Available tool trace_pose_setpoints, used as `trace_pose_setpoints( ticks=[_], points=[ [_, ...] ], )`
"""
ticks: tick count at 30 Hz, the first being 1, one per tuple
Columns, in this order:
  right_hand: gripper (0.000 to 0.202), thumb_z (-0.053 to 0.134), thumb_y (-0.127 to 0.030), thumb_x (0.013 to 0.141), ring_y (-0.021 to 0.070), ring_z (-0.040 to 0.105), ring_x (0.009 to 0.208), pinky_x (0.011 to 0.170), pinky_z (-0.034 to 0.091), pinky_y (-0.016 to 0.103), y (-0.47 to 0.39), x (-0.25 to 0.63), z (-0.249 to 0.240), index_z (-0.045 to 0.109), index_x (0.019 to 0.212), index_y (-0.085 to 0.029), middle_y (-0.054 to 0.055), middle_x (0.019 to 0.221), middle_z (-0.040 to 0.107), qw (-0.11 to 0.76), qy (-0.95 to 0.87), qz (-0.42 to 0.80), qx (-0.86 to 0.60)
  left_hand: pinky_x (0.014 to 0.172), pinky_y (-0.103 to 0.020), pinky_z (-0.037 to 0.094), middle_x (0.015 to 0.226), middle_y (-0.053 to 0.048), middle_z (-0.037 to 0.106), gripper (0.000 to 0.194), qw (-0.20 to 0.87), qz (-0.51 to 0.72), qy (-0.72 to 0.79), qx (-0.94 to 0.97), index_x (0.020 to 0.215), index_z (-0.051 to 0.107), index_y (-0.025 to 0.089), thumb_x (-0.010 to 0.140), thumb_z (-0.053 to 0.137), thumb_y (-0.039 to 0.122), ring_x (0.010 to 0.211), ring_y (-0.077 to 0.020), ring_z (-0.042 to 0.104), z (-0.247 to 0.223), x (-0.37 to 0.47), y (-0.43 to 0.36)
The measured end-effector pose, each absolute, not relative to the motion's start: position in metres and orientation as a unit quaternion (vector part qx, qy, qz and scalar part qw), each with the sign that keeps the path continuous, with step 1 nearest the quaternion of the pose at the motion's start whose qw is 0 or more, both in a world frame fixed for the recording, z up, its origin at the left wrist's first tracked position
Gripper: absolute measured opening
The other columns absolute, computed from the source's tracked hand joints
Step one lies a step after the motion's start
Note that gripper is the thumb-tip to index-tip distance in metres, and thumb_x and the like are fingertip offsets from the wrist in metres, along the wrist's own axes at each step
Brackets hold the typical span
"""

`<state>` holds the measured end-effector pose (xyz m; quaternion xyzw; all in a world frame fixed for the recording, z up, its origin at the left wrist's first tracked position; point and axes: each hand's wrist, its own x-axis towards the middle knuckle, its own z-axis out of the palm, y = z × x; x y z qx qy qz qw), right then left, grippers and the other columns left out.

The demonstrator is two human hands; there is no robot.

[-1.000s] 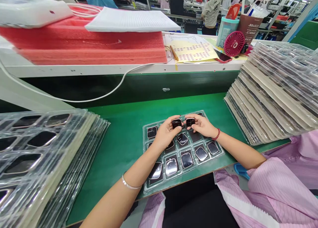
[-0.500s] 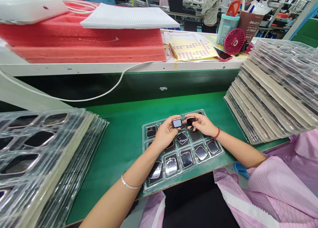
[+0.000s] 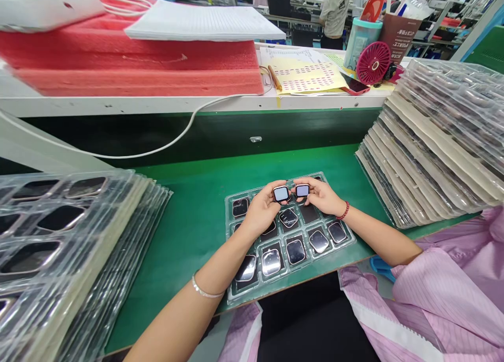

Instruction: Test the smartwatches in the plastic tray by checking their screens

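Note:
Pinched in my left hand (image 3: 263, 208) is a smartwatch without a strap (image 3: 281, 194), its screen lit pale. My right hand (image 3: 322, 196) grips a second strapless smartwatch (image 3: 302, 190), whose screen also glows pale. The two watches are side by side, slightly apart, above a clear plastic tray (image 3: 232, 298). In the tray's compartments lie several watches with dark screens, among them one (image 3: 295, 252) near the front and one (image 3: 289, 218) just below my hands. A compartment (image 3: 309, 214) under my right hand shows only a dark pad. My hands hide part of the tray's back row.
Stacked trays of watches (image 3: 71, 267) stand at the left, and a taller tilted tray stack (image 3: 433, 146) at the right. Behind the green mat (image 3: 189, 236), a shelf carries red foam (image 3: 157, 68), papers (image 3: 311, 78), a phone (image 3: 355, 83) and a pink fan (image 3: 373, 63). A white cable (image 3: 173, 144) hangs down.
The screen of the watch in my right hand has gone from dark to lit. Both hands have stayed almost in place, still holding their watches.

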<state>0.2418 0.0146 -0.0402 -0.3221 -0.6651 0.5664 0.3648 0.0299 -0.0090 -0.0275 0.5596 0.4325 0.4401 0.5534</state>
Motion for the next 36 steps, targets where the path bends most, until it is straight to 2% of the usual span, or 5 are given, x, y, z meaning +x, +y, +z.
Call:
trace_pose_setpoints(
  ticks=[5, 9, 18, 29, 36],
  points=[
    [0.056, 0.052, -0.018, 0.088, 0.0200, 0.064, 0.113, 0.079, 0.060, 0.027, 0.015, 0.243, -0.043, 0.046, 0.144, -0.022, 0.011, 0.145, 0.050, 0.388, -0.656, 0.558, -0.327, 0.067, -0.030, 0.053, 0.123, -0.012, 0.066, 0.065, 0.537, 0.426, 0.469, 0.557, 0.141, 0.049, 0.017, 0.079, 0.062, 0.032, 0.091, -0.0234, 0.068, -0.021, 0.029, -0.011],
    [0.059, 0.060, -0.031, 0.090, 0.0177, 0.067, 0.101, 0.071, 0.061, 0.024, 0.017, 0.242, -0.048, 0.045, 0.145, -0.021, 0.010, 0.131, 0.059, 0.393, -0.620, 0.601, -0.318, 0.059, -0.027, 0.049, 0.121, -0.013, 0.067, 0.070, 0.545, 0.416, 0.465, 0.560, 0.140, 0.052, 0.017, 0.078, 0.067, 0.046, 0.084, -0.0229, 0.069, -0.023, 0.028, -0.011],
    [0.066, 0.071, -0.041, 0.083, 0.0157, 0.067, 0.096, 0.068, 0.062, 0.024, 0.018, 0.238, -0.049, 0.047, 0.142, -0.024, 0.010, 0.125, 0.060, 0.384, -0.503, 0.716, -0.295, 0.055, -0.025, 0.046, 0.113, -0.014, 0.069, 0.066, 0.580, 0.430, 0.451, 0.524, 0.125, 0.060, 0.015, 0.071, 0.074, 0.049, 0.075, -0.0199, 0.068, -0.023, 0.028, -0.008],
    [0.060, 0.078, -0.045, 0.075, 0.0051, 0.060, 0.055, 0.053, 0.054, 0.021, 0.018, 0.236, -0.046, 0.059, 0.125, -0.017, 0.006, 0.103, 0.063, 0.384, -0.580, 0.650, -0.306, 0.054, -0.025, 0.045, 0.091, -0.004, 0.064, 0.065, 0.603, 0.430, 0.439, 0.509, 0.117, 0.058, 0.017, 0.065, 0.080, 0.048, 0.064, -0.0161, 0.066, -0.017, 0.030, -0.010],
    [0.057, 0.076, -0.044, 0.078, 0.0039, 0.054, 0.050, 0.049, 0.049, 0.021, 0.015, 0.236, -0.043, 0.060, 0.125, -0.016, 0.006, 0.100, 0.063, 0.376, -0.609, 0.622, -0.318, 0.054, -0.025, 0.044, 0.090, -0.004, 0.065, 0.064, 0.607, 0.432, 0.419, 0.519, 0.115, 0.054, 0.018, 0.066, 0.080, 0.050, 0.060, -0.0141, 0.064, -0.024, 0.030, -0.009]
  ],
)
